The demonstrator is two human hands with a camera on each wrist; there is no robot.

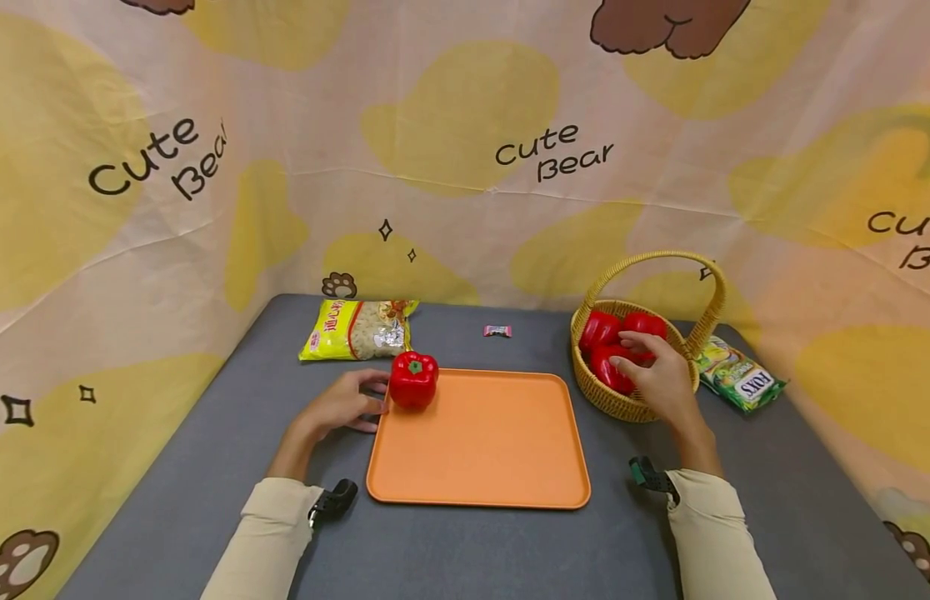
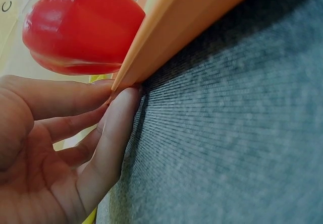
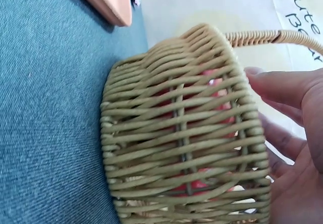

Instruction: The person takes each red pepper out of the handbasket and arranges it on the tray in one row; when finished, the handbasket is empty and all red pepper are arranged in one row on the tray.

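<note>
An orange tray (image 1: 480, 442) lies on the table, with a red bell pepper (image 1: 413, 382) upright in its far left corner. My left hand (image 1: 345, 404) is at the tray's left side; in the left wrist view its thumb (image 2: 108, 148) and forefinger pinch the rim. To the right stands a wicker basket (image 1: 622, 407) with several red peppers (image 1: 600, 330) inside. Over its near right rim reaches my right hand (image 1: 662, 379), fingers slightly bent and spread above the peppers. In the right wrist view the woven side (image 3: 181, 128) hides part of the fingertips.
A yellow food bag (image 1: 360, 330) lies behind the tray on the left. A small pink wrapped sweet (image 1: 498, 331) sits at the back. Beside the basket lies a green FOX'S packet (image 1: 742, 379). The basket's tall handle (image 1: 652, 254) arches above it. Printed cloth (image 1: 450, 125) surrounds the table.
</note>
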